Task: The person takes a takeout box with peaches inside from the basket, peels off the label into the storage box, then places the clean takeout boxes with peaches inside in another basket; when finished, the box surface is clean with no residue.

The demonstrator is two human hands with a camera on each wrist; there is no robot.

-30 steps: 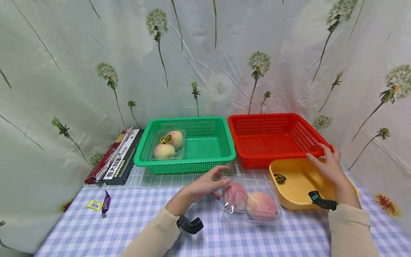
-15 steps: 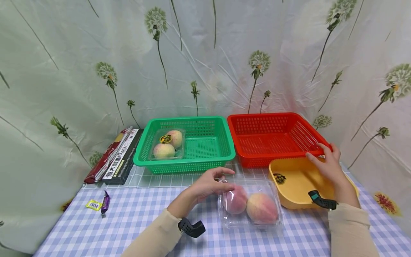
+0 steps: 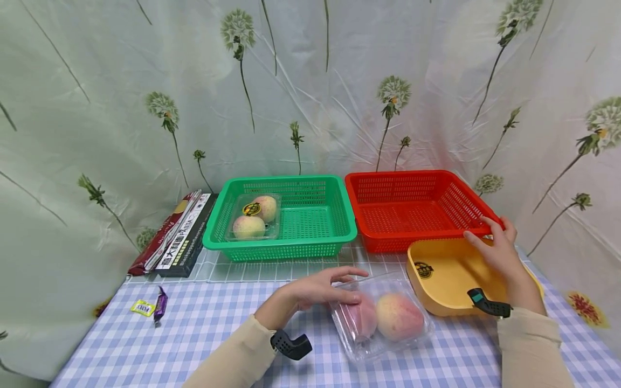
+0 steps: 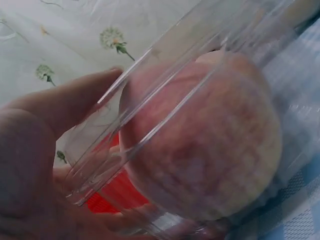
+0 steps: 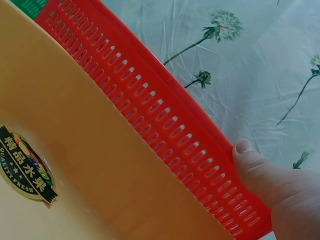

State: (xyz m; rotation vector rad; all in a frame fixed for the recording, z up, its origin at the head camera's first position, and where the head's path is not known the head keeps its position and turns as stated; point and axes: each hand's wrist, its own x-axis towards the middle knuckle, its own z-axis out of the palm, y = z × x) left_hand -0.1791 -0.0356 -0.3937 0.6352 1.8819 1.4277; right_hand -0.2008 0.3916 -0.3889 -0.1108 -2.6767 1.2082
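Observation:
A clear plastic clamshell box with two pink-yellow peaches lies turned at an angle over the checked cloth. My left hand grips its upper left edge; in the left wrist view the thumb is on one side of the plastic and the fingers are on the other, partly hidden. My right hand holds the near right corner of a red perforated basket, a digit resting on its rim in the right wrist view. Below that hand stands a yellow tray with a black-and-gold sticker.
A green basket left of the red one holds another clear box of two peaches. Pasta packages lean at its left. A yellow sachet and a purple-wrapped candy lie at left. A flowered curtain hangs behind.
My left hand has moved right and slightly toward me and taken hold of the box, which has turned at an angle. My right hand has stayed at the red basket's corner.

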